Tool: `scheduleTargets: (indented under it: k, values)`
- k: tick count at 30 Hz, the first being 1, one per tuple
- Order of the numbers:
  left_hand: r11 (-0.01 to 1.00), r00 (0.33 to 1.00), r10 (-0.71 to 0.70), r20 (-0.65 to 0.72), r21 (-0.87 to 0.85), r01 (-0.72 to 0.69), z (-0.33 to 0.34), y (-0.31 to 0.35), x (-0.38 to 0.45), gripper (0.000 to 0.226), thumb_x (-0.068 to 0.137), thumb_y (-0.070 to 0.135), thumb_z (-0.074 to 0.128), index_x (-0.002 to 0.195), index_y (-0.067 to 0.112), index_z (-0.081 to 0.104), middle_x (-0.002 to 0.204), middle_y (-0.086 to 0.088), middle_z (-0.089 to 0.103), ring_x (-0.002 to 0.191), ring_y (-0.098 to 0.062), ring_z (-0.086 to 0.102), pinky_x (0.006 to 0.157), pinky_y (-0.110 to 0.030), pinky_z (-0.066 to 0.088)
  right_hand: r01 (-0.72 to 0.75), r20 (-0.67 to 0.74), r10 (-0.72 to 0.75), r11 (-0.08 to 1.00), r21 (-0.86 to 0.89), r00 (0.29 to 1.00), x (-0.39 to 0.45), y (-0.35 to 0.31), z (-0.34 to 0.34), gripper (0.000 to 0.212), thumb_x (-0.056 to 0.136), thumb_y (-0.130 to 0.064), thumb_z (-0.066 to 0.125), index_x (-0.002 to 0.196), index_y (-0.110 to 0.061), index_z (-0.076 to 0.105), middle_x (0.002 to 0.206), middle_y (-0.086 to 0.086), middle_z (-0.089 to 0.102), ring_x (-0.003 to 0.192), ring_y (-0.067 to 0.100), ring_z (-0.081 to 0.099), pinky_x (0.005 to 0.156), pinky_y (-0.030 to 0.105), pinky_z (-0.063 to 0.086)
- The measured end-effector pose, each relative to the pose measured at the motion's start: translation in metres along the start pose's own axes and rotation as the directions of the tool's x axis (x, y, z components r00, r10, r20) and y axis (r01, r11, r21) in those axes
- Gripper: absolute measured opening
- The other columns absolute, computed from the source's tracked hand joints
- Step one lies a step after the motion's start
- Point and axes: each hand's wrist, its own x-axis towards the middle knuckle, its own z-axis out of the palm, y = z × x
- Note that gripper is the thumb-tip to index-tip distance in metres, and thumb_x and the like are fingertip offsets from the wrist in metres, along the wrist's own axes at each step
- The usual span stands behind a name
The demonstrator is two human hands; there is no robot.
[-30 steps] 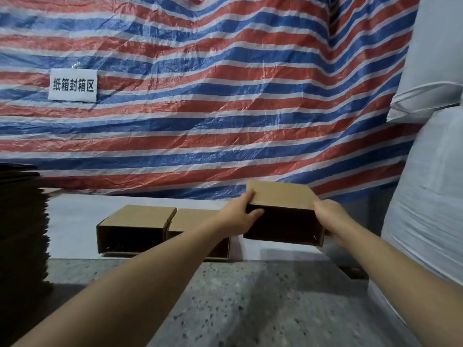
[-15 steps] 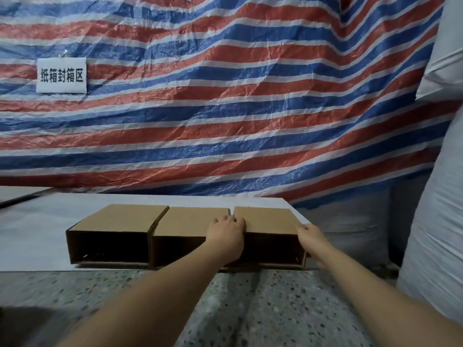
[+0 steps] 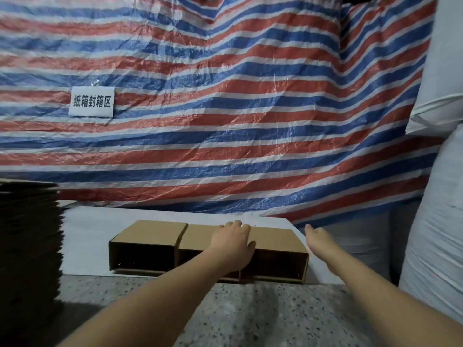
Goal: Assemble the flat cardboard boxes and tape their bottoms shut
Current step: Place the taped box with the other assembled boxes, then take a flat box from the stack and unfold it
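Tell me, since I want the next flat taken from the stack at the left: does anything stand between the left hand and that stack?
Nothing visible does. The left hand rests on the row of assembled boxes, and only bare white sheet lies between the row and the dark stack of flat boxes. The right hand is off to the other side.

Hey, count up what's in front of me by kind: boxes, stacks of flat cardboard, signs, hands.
Assembled cardboard boxes: 3
Stacks of flat cardboard: 1
Signs: 1
Hands: 2, left hand, right hand
Total: 7
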Motion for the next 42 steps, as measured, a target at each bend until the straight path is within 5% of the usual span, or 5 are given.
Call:
scheduleTargets:
  k: [8, 14, 24, 36, 42]
  values:
    - [0.997, 0.954, 0.068, -0.291, 0.001, -0.071, -0.167, -0.002, -0.108, 0.025, 0.1, 0.038, 0.04, 0.095, 0.02, 0.057, 0.09, 0.002, 0.059, 0.076, -0.015, 0.055, 0.063, -0.03, 0.049, 0.301, -0.183, -0.312, 0.95, -0.084, 0.932, -0.141, -0.122, -0.038, 0.038, 0.105, -0.036, 0.036, 0.081, -0.011, 0.053, 0.078, 0.007, 0.056, 0.069, 0.021, 0.052, 0.065, 0.036, 0.044]
    - [0.988, 0.94, -0.002, -0.34, 0.143, 0.054, -0.27, -0.069, -0.212, 0.029, 0.1, 0.038, 0.042, 0.094, 0.018, 0.062, 0.088, 0.001, 0.064, 0.071, -0.013, 0.06, 0.056, -0.03, 0.054, 0.525, -0.112, -0.526, 0.85, -0.042, 0.843, -0.267, -0.195, -0.038, 0.035, 0.101, -0.025, 0.044, 0.071, -0.01, 0.054, 0.063, 0.005, 0.049, 0.055, 0.018, 0.042, 0.052, 0.028, 0.03]
    - [0.781, 0.801, -0.593, 0.086, 0.304, 0.545, -0.295, -0.186, -0.315, 0.067, 0.094, 0.066, 0.036, 0.133, 0.014, 0.051, 0.13, -0.008, 0.058, 0.115, -0.025, 0.055, 0.092, -0.036, 0.046, 0.645, 0.055, -0.643, 0.763, -0.045, 0.764, -0.35, -0.245, -0.004, 0.044, 0.1, -0.026, 0.049, 0.059, -0.013, 0.042, 0.056, 0.002, 0.043, 0.052, 0.018, 0.04, 0.051, 0.028, 0.031]
    - [0.849, 0.947, -0.284, -0.151, 0.418, 0.321, -0.278, -0.182, -0.344, 0.021, 0.1, 0.032, 0.046, 0.109, 0.023, 0.062, 0.102, 0.004, 0.067, 0.095, -0.018, 0.063, 0.087, -0.034, 0.048, 0.62, 0.088, -0.616, 0.784, -0.037, 0.783, -0.347, -0.239, 0.014, 0.036, 0.099, -0.021, 0.049, 0.065, -0.008, 0.045, 0.064, 0.009, 0.047, 0.055, 0.021, 0.039, 0.053, 0.029, 0.029]
    - [0.913, 0.812, -0.029, -0.583, 0.315, 0.26, -0.33, -0.157, -0.337, 0.004, 0.09, 0.006, 0.059, 0.092, 0.009, 0.061, 0.074, -0.009, 0.066, 0.058, -0.03, 0.062, 0.05, -0.03, 0.039, 0.621, -0.005, -0.622, 0.782, 0.045, 0.783, -0.339, -0.243, 0.001, 0.042, 0.103, -0.029, 0.046, 0.063, -0.015, 0.04, 0.059, -0.001, 0.043, 0.054, 0.016, 0.039, 0.051, 0.028, 0.029]
